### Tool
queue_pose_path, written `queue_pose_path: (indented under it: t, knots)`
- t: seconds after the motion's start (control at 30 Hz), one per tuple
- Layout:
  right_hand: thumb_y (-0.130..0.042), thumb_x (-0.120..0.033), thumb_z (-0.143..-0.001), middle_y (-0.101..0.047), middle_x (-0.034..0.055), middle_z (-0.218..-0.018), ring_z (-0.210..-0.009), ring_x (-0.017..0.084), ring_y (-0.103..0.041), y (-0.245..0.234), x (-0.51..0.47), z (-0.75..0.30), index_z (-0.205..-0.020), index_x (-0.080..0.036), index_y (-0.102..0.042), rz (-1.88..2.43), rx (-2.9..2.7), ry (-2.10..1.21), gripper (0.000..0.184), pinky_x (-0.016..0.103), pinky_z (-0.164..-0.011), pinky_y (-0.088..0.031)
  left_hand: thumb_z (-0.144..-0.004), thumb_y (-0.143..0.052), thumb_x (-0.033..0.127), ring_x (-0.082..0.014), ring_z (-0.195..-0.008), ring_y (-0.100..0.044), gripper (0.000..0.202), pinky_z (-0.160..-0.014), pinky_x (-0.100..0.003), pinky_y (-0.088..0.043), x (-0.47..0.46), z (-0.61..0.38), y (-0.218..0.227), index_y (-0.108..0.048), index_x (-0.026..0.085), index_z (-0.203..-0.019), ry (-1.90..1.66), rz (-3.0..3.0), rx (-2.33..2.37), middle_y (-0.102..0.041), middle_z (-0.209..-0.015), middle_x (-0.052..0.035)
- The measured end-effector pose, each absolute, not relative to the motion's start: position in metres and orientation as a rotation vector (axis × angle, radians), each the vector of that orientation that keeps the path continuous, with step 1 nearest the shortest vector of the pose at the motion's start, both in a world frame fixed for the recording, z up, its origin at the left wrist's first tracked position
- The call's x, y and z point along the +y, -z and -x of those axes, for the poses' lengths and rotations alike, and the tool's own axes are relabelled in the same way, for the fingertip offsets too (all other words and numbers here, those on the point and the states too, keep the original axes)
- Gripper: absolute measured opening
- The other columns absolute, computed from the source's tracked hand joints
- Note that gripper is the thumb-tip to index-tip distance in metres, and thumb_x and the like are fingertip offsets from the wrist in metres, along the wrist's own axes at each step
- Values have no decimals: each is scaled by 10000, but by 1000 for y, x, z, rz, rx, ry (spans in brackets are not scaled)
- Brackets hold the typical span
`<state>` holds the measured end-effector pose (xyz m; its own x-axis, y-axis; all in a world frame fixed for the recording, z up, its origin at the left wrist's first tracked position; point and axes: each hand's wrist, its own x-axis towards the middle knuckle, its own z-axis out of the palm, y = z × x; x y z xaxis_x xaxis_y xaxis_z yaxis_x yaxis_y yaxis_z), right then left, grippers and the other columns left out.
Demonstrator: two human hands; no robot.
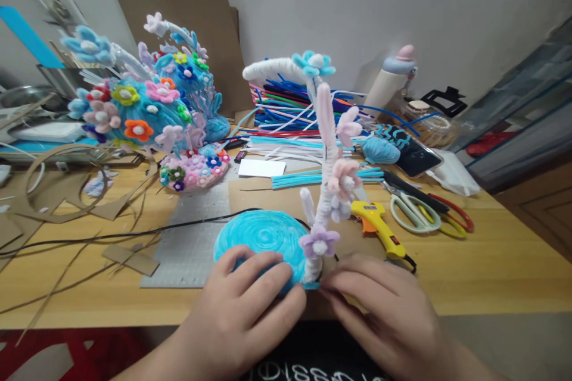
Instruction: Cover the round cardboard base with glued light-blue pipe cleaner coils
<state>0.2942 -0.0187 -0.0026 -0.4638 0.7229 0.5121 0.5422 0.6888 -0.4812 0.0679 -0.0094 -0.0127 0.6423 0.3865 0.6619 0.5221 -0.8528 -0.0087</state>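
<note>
A round blue spiral disc (259, 238) of fuzzy wire lies at the table's near edge. From its right rim rises a white fuzzy stem (325, 149) carrying pastel flowers and a blue flower at the top. My left hand (243, 309) lies on the disc's near edge, fingers pressed flat and together on it. My right hand (379, 309) is at the foot of the stem, its fingertips pinched on a short blue wire end (311, 286) where stem meets disc.
A yellow glue gun (379, 226) lies just right of the stem, scissors (417, 211) beyond it. Piles of coloured fuzzy wires (290, 113) sit behind. A finished blue flower ornament (143, 107) and cardboard scraps (67, 190) fill the left. A grey cutting mat (192, 238) lies under the disc.
</note>
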Motion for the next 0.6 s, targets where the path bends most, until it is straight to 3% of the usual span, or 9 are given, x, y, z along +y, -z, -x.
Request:
queue_pose_path:
  t: [0.17,0.33,0.5,0.6]
  knots:
    - [-515,-60,-881,-683,51,-820,-663,175,-574,-8,-18,-297,-1005,-169,-635,875,-2316,-68,204,301,-561,-436,-947,-447,103,-207,-957,-623,257,-838,-387,-395,-8,-68,13,-694,173,-967,991,2667,-741,-718,-979,-43]
    - [-582,-93,-880,-665,39,-809,-684,173,-583,-8,-15,-293,-962,-180,-622,974,-2245,-106,126,306,-591,-453,-950,-436,92,-216,-959,-623,264,-828,-394,-388,-8,-67,12,-691,154,-975,999,2683,-716,-714,-984,-56]
    - [-592,-168,-883,-650,-9,-786,-689,143,-626,-12,-19,-301,-897,-238,-615,1159,-2151,-707,75,249,-584,-515,-950,-432,97,-210,-955,-616,258,-826,-389,-386,-8,-65,13,-684,149,-965,1026,2676,-727,-706,-975,-63]
    - [-552,-242,-912,-664,-20,-792,-590,111,-629,-14,-26,-310,-996,-261,-592,1212,-1917,-1234,95,196,-488,-526,-944,-439,91,-208,-954,-617,253,-827,-388,-391,-8,-63,14,-685,150,-957,1043,2670,-749,-705,-974,-66]
